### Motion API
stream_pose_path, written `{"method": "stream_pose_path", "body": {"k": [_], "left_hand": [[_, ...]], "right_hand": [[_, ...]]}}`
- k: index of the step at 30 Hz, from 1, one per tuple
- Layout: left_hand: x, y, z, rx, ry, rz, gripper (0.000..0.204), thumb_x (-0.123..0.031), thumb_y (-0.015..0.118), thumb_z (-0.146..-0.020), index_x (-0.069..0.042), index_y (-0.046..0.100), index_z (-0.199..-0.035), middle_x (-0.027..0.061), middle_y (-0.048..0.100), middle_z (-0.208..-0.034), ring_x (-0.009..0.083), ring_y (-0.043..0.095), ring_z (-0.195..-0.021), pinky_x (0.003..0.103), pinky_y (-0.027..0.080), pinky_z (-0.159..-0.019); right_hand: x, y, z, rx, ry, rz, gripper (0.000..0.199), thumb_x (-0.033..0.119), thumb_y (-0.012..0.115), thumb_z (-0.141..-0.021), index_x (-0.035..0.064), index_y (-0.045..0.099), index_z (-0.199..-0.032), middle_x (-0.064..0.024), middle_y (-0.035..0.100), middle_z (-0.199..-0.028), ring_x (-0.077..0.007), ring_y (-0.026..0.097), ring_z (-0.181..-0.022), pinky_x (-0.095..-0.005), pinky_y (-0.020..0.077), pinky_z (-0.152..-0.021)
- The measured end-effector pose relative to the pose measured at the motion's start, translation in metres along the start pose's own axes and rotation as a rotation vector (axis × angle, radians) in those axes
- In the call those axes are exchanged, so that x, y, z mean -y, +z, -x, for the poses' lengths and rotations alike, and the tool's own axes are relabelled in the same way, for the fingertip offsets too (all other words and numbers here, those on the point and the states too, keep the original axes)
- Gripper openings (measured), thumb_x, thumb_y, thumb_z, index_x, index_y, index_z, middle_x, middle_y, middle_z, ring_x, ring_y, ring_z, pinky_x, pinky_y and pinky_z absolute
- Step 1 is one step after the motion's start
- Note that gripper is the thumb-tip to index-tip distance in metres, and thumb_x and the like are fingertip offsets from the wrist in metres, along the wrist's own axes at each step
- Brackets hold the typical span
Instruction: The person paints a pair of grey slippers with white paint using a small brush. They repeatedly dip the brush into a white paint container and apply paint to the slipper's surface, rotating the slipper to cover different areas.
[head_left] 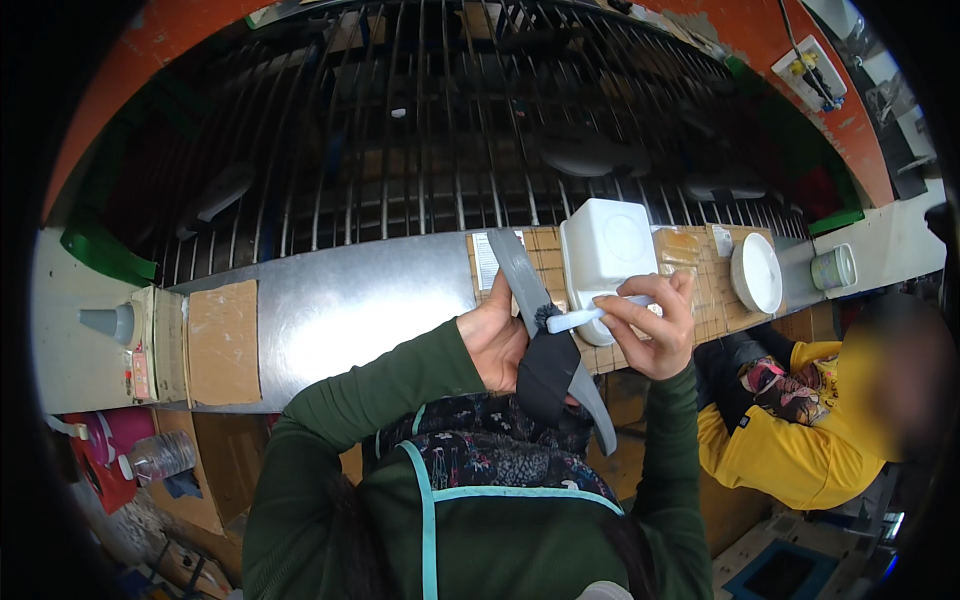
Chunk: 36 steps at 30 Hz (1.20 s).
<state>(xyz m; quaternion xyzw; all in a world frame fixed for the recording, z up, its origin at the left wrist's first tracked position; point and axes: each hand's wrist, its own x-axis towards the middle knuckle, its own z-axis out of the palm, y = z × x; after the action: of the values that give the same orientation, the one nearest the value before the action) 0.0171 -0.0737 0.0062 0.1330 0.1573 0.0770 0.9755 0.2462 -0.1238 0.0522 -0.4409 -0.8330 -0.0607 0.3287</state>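
Note:
My left hand [494, 338] holds a sandal, fingers behind its grey sole [518, 272] and thumb pointing upward. A wide black strap [548, 380] crosses the sandal's lower half. In my right hand [655, 332] is a brush [576, 319] with a white handle, pinched between thumb and fingers. Its dark bristles touch, or nearly touch, the sandal just above the strap. Just beyond the brush stands a white square plastic container [612, 240].
Several grey sandals [590, 152] lie on a conveyor of metal bars [420, 170] beyond the steel ledge [320, 310]. A white bowl [757, 274] and a lidded tub [833, 269] stand right. Cardboard [222, 345] lies left. A person in yellow [820, 465] sits at right.

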Motion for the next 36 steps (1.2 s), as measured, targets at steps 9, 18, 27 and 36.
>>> {"method": "stream_pose_path", "body": {"k": [9,18,27,36], "left_hand": [[0.004,0.004,-0.001,-0.028,-0.017,-0.057,0.111,-0.090,0.021,-0.072,-0.014,0.018,-0.152,0.0216,0.034,-0.148,0.0376,0.042,-0.133,0.060,0.044,-0.100],[0.011,0.001,-0.006,0.026,-0.047,-0.046,0.112,-0.090,0.022,-0.070,-0.013,0.019,-0.152,0.0211,0.035,-0.148,0.0388,0.043,-0.132,0.060,0.042,-0.101],[0.010,-0.008,-0.010,0.027,-0.067,-0.036,0.111,-0.089,0.025,-0.071,-0.009,0.025,-0.149,0.0200,0.041,-0.144,0.0342,0.046,-0.131,0.058,0.044,-0.100],[0.012,-0.014,-0.009,0.034,-0.100,-0.001,0.109,-0.087,0.026,-0.076,-0.005,0.025,-0.148,0.0242,0.042,-0.142,0.0403,0.047,-0.128,0.057,0.048,-0.097]], "right_hand": [[-0.014,-0.007,-0.004,0.073,-0.072,-0.053,0.026,0.017,0.081,-0.067,0.0189,0.076,-0.093,0.0028,0.063,-0.086,-0.0110,0.051,-0.068,-0.0331,0.0262,-0.069],[-0.025,-0.003,-0.023,0.038,0.113,-0.201,0.017,0.008,0.076,-0.076,0.0083,0.077,-0.093,-0.0037,0.063,-0.088,-0.0136,0.052,-0.073,-0.0287,0.0366,-0.070],[-0.023,-0.001,-0.039,0.068,0.029,-0.158,0.019,0.017,0.080,-0.073,0.0125,0.077,-0.091,-0.0004,0.064,-0.088,-0.0121,0.051,-0.073,-0.0289,0.0336,-0.071],[-0.028,-0.013,-0.026,0.209,-0.013,-0.234,0.017,0.023,0.079,-0.075,0.0152,0.077,-0.090,0.0024,0.063,-0.089,-0.0103,0.049,-0.069,-0.0309,0.0283,-0.070]]}}
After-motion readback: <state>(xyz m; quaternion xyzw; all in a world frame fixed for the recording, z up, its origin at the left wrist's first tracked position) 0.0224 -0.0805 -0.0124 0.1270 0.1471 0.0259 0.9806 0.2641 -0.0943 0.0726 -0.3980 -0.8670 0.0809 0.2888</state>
